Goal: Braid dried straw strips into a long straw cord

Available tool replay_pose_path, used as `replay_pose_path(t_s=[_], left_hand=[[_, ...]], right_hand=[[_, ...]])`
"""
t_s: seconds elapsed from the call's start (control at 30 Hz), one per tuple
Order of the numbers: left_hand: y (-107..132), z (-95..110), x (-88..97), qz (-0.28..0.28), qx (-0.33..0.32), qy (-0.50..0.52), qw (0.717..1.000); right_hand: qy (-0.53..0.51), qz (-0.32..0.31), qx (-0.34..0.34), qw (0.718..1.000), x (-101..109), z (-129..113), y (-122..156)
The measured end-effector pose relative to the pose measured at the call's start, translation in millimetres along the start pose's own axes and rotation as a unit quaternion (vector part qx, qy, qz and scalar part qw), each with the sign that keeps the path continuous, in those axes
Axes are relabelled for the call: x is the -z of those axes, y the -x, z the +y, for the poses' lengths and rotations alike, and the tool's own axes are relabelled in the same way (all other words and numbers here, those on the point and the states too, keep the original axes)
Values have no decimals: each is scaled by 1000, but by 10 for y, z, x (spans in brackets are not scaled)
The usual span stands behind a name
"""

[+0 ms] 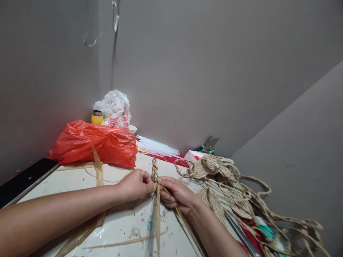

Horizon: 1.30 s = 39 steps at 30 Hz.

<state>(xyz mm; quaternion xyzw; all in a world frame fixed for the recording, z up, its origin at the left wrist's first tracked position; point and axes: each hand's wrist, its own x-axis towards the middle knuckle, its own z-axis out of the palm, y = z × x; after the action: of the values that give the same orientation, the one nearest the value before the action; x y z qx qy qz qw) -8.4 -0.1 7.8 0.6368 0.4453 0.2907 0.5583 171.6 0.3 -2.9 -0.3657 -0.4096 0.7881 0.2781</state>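
I've one head view: close, above the white tabletop's (122,223) near side, facing forward-down, grey walls (214,78) beyond it.

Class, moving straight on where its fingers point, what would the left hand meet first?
Probably the braid at its lower end, then the right hand; one view leaves depth unclear.

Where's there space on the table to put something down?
The biggest bare-looking patch of white tabletop lies between the left hand and the thin loose strip, though it's stained. A smaller one lies between the red plastic bag and the narrow braid. It's crowded on the right with braided cords, and at the back with white sticks.
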Motion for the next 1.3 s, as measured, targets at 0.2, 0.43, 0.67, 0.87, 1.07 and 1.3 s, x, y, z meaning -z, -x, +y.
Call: replay_pose_path(t_s=[0.2,0.43,0.67,0.87,1.07,1.3], left_hand=[[-3,125,-86,-35,153,240,958],[-45,129,-60,-47,162,259,951],[-80,58,-30,-2,97,132,987],[-117,65,-3,24,73,75,994],[-106,131,17,22,88,60,994],[-79,181,49,38,85,52,994]], right_hand=[[6,-11,5,1000,-12,-14,8],[4,-16,9,1000,-16,-18,9],[15,-8,6,1000,-25,-6,5],[23,19,14,999,-59,12,4],[30,40,26,998,-109,14,1],[18,110,46,993,-228,60,-26]])
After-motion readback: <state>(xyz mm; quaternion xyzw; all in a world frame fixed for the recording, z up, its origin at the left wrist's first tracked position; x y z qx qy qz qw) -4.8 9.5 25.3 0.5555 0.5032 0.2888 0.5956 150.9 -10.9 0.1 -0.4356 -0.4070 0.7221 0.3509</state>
